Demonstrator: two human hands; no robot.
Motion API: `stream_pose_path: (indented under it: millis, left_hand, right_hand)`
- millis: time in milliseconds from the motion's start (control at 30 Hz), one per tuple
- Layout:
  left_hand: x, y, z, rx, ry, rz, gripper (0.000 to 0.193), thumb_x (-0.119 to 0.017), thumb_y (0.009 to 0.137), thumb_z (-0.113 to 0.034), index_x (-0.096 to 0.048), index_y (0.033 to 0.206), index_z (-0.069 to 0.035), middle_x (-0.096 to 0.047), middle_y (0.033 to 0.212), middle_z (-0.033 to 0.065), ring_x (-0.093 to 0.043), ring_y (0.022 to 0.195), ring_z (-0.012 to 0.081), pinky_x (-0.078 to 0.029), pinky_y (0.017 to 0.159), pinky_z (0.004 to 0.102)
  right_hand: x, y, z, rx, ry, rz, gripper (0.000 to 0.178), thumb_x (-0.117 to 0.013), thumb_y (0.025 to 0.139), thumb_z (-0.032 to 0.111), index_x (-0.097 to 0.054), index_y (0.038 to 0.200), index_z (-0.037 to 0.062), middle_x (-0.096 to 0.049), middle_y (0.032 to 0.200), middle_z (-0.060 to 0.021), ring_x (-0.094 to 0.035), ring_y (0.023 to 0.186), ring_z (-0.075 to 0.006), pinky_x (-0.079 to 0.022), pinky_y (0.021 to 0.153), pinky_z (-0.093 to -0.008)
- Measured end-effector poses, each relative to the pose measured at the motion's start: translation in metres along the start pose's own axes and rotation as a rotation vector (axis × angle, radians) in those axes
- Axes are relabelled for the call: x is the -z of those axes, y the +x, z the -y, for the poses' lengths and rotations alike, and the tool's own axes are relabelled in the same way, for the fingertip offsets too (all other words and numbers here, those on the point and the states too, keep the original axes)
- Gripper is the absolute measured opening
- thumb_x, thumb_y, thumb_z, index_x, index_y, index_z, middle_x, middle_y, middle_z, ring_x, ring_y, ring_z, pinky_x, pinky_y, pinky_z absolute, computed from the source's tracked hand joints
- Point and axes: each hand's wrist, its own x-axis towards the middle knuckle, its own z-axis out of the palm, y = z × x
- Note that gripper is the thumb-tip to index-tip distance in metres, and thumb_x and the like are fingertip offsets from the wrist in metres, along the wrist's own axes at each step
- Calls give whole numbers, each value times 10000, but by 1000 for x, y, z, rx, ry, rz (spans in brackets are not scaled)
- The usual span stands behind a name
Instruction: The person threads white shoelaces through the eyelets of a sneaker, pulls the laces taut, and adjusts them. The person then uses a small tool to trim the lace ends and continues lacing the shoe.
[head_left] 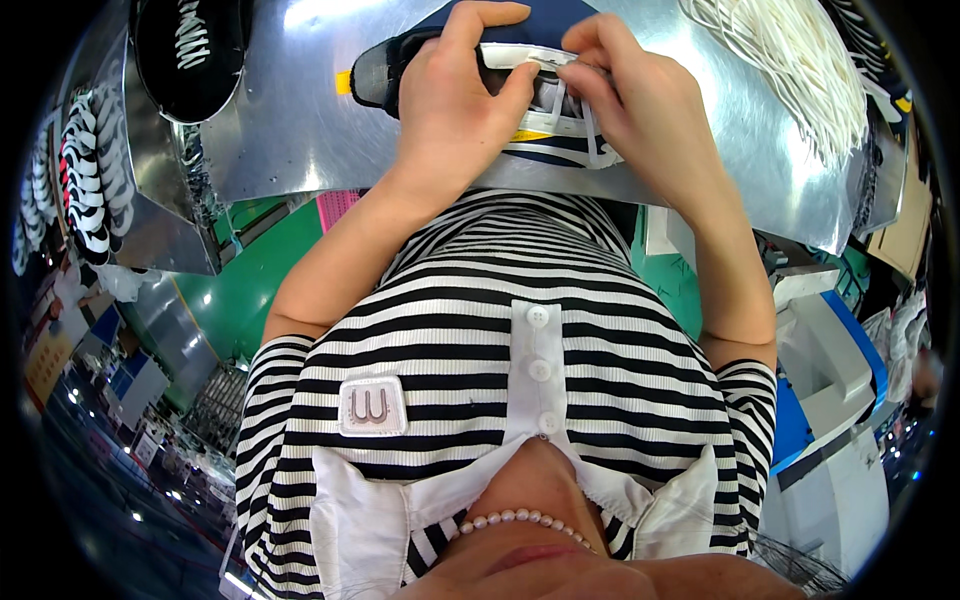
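A dark shoe (pixel 376 82) with white eyelet strips lies on its side on the metal table in front of me. My left hand (pixel 452 112) grips the shoe around its middle, thumb pressed on the white eyelet edge and index finger reaching over the far side. My right hand (pixel 640 100) is closed in a pinch at the same edge, close to my left thumb. A white shoelace (pixel 590 128) runs from the eyelets and hangs in a loop below the right fingers. The exact spot where the fingertips meet the lace is partly hidden.
A bundle of loose white laces (pixel 790 70) lies on the right of the metal table (pixel 290 150). At the far left stands a black shoe (pixel 190 55) with white lacing. Black-and-white shoes (pixel 88 180) hang or stack beyond the left edge. A blue-and-white machine (pixel 825 370) stands at right.
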Motion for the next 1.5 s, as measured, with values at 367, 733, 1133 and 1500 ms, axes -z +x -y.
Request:
stream_pose_path:
  millis: [367,733,1133,1500]
  left_hand:
    - [11,9,7,139,-312,161,460,-592,863,62,-526,1303,-54,-657,1047,92,-624,941,105,-499,812,225]
    - [42,29,16,244,-722,406,445,-557,814,-3,-515,1255,-50,-657,1003,80,-611,929,114,-461,913,263]
    - [7,6,-5,-459,629,228,247,-730,819,-171,-649,1015,-46,-675,953,100,-635,906,287,-482,795,368]
    - [11,39,-4,-661,462,-80,141,-725,821,-87,-656,928,-26,-659,851,104,-625,784,278,-478,703,356]
  right_hand:
    - [34,-6,10,-128,-96,58,149,-666,903,195,-613,963,70,-661,710,-81,-657,646,-239,-475,566,-354]
    - [10,-40,-4,-240,36,-54,283,-756,827,292,-634,943,64,-648,812,-51,-648,656,-185,-487,568,-283]
    - [53,-44,25,-21,305,-320,148,-678,818,4,-650,950,65,-626,819,-60,-596,607,-150,-479,533,-283]
    - [8,-59,13,-409,403,-245,151,-730,839,104,-694,953,12,-677,778,-49,-633,677,-118,-493,630,-260]
